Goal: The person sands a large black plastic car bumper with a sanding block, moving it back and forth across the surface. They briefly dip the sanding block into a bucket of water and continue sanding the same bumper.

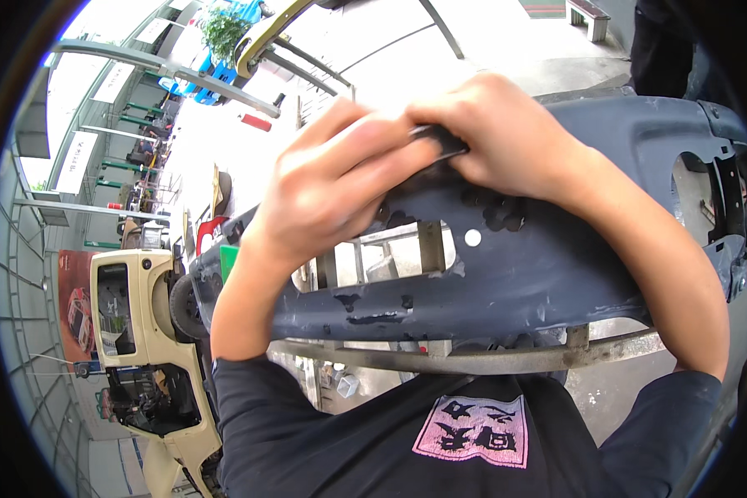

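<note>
The fingers of the right hand (506, 137) pinch a small dark piece (448, 144). The fingers of the left hand (328, 187) are bent and meet this piece; if they also pinch it, I cannot tell. The piece is at the grey bumper (548, 257), near its oblong opening. Behind, at left, stands a beige car body (154, 307).

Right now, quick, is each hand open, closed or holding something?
Left hand: fingers bent, tips at the small dark piece; whether it grips cannot be told.
Right hand: closed, pinching that same piece.
</note>
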A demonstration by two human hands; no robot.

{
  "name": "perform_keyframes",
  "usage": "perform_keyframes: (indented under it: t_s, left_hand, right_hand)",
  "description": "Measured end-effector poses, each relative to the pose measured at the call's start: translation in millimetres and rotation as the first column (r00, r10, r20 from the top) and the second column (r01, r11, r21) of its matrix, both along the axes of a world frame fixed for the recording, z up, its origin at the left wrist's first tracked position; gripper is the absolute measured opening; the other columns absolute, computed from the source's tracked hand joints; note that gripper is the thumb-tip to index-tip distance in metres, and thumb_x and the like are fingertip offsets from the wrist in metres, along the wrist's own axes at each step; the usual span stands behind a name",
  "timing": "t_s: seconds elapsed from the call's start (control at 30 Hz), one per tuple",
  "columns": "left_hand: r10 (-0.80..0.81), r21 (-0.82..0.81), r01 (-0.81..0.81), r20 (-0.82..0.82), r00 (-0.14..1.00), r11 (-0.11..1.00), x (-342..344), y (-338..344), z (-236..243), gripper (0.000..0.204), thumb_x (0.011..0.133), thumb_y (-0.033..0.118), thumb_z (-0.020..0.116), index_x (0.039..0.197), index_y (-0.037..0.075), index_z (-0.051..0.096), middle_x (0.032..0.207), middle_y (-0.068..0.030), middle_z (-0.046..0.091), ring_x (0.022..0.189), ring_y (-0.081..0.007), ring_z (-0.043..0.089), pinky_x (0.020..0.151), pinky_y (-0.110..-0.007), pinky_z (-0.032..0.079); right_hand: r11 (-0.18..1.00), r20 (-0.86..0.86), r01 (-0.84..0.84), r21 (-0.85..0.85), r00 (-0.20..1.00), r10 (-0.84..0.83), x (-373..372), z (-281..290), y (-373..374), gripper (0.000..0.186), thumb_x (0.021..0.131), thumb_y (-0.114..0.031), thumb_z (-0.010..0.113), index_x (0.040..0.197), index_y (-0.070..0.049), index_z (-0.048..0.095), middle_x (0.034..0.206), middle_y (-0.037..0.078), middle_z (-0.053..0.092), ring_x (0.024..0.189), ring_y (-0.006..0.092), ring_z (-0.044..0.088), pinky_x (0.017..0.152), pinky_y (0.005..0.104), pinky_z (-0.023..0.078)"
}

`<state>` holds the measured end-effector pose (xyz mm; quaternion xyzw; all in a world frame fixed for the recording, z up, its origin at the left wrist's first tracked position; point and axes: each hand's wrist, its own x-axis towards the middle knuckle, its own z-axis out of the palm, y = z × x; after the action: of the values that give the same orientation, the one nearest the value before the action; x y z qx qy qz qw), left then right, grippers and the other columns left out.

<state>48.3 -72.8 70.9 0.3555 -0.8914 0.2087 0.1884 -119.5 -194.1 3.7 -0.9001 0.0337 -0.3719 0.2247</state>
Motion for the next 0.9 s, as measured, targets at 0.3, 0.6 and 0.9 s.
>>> perform_keyframes:
  t_s: [0.3,0.6,0.9]
  left_hand:
    - [-0.036,0.024,0.035,0.034,0.999,0.999,-0.7,-6.9,5.8,0.037,0.064,0.001,0.073,0.1,0.006,0.075,0.091,-0.0037,0.064,0.076,-0.0218,0.061,0.065,-0.032,0.053]
    - [-0.006,0.058,0.002,0.07,0.998,0.998,5.0,-2.5,9.2,0.038,0.064,0.002,0.073,0.101,0.006,0.076,0.088,-0.0048,0.064,0.075,-0.0234,0.061,0.064,-0.035,0.053]
    - [0.008,0.041,-0.013,0.126,0.992,0.999,12.6,15.6,6.8,0.04,0.061,0.004,0.071,0.1,0.006,0.078,0.09,-0.0037,0.064,0.072,-0.0233,0.061,0.061,-0.034,0.054]
  right_hand:
    - [1.0,-0.025,-0.004,0.003,1.0,0.004,-0.6,-0.1,-3.4,0.023,0.072,-0.005,0.067,0.095,-0.005,0.07,0.08,0.02,0.069,0.083,0.0403,0.068,0.077,0.0486,0.054]
    - [1.0,-0.051,-0.019,0.008,0.999,0.019,-5.2,1.4,-6.4,0.03,0.073,-0.006,0.069,0.103,-0.007,0.07,0.083,0.02,0.07,0.086,0.0398,0.069,0.079,0.0484,0.055]
    - [0.999,0.004,-0.002,-0.046,1.0,0.003,-1.2,-4.1,-4.7,0.025,0.073,-0.005,0.068,0.098,-0.006,0.071,0.081,0.019,0.069,0.084,0.039,0.069,0.077,0.0478,0.054]
